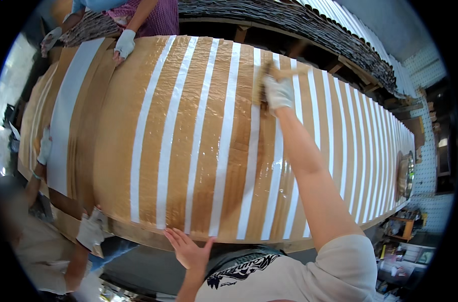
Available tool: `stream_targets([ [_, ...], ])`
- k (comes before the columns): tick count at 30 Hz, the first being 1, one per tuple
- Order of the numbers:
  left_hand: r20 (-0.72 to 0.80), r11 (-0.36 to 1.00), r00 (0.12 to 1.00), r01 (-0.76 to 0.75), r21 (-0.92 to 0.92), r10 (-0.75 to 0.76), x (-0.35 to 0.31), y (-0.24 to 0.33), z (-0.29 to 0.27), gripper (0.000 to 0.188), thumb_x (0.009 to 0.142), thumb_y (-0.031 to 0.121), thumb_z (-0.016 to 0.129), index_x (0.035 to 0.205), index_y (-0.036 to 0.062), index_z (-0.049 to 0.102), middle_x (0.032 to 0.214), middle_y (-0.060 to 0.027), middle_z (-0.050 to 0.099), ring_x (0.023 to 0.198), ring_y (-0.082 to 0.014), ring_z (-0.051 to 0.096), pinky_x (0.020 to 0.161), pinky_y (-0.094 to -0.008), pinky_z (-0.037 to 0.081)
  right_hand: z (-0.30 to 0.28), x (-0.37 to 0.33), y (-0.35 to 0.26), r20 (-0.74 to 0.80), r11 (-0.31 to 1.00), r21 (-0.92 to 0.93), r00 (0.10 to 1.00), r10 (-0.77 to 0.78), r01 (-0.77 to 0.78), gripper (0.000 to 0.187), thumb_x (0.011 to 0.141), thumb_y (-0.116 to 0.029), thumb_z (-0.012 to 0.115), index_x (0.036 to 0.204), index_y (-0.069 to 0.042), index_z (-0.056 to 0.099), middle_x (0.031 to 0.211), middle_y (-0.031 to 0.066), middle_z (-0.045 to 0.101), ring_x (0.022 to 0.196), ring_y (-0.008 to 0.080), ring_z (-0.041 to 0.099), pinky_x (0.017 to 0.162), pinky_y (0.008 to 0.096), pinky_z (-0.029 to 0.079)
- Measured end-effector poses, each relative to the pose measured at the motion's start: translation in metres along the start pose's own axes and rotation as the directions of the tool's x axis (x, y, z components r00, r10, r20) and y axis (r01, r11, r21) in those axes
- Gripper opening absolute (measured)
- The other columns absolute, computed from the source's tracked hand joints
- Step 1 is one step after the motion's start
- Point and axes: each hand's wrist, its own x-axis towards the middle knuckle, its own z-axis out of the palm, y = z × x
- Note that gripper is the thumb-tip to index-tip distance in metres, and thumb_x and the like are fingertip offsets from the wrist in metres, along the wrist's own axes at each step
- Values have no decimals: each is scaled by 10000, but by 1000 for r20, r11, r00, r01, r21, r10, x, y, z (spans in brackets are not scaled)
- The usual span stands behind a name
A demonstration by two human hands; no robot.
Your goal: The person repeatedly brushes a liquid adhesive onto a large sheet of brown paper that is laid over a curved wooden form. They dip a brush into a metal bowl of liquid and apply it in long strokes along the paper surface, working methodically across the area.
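Note:
Before me lies a long stack of fanned-out brown paper sheets [123,131], with white strips showing between their edges. Glossy wet patches cover much of the paper. My right hand [280,93], in a white glove, is closed around a wide brush [263,90] near the far edge of the stack. The brush is smeared by motion, and its light wooden handle sticks out to the right. My bare left hand [191,251] rests with fingers stretched out on the near edge of the sheets, holding nothing.
A metal basin [405,173] stands at the right end. Across the table, a person's gloved hand [124,44] touches the paper; another person's gloved hand [91,229] is at the near left corner. Stacked dark sheets [309,32] line the back. Cluttered shelves [405,226] stand right.

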Motion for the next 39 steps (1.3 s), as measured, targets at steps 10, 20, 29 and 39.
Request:
stream_targets([
  [10, -70, 996, 998, -8, -94, 1, -2, -2, 9, 1193, 727, 726, 699, 1382, -221, 384, 1507, -405, 293, 1486, -480, 175, 1198, -435, 288, -62, -39, -17, -66, 991, -69, 991, -117, 112, 495, 892, -465, 597, 1034, 0, 687, 946, 237, 703, 943, 385, 668, 828, 466, 502],
  [20, -104, 992, 994, 18, -123, -31, -7, -4, 10, 1191, 735, 730, 683, 1406, -203, 370, 1518, -387, 297, 1487, -458, 198, 1199, -419, 286, 28, -172, -90, 304, 980, 75, 932, -197, 182, 494, 849, -350, 654, 1158, 31, 598, 1151, 273, 650, 1099, 425, 624, 965, 464, 473],
  [29, -211, 964, 977, -71, -256, 16, -7, -12, 20, 1185, 740, 651, 736, 1431, -213, 310, 1554, -385, 219, 1500, -465, 153, 1214, -433, 234, -159, -106, 56, -146, 991, -128, 989, 6, -25, 404, 913, -296, 655, 1195, -10, 615, 1060, 161, 689, 954, 290, 664, 852, 389, 510],
  [39, -80, 972, 986, -160, -172, 148, -17, -47, 7, 1049, 796, 463, 737, 1527, -88, 226, 1637, -243, 156, 1523, -399, 142, 1128, -433, 355, 11, -293, -78, 248, 971, 95, 939, -238, 221, 433, 856, -358, 642, 1064, 22, 636, 1000, 267, 667, 968, 424, 634, 926, 456, 483],
])
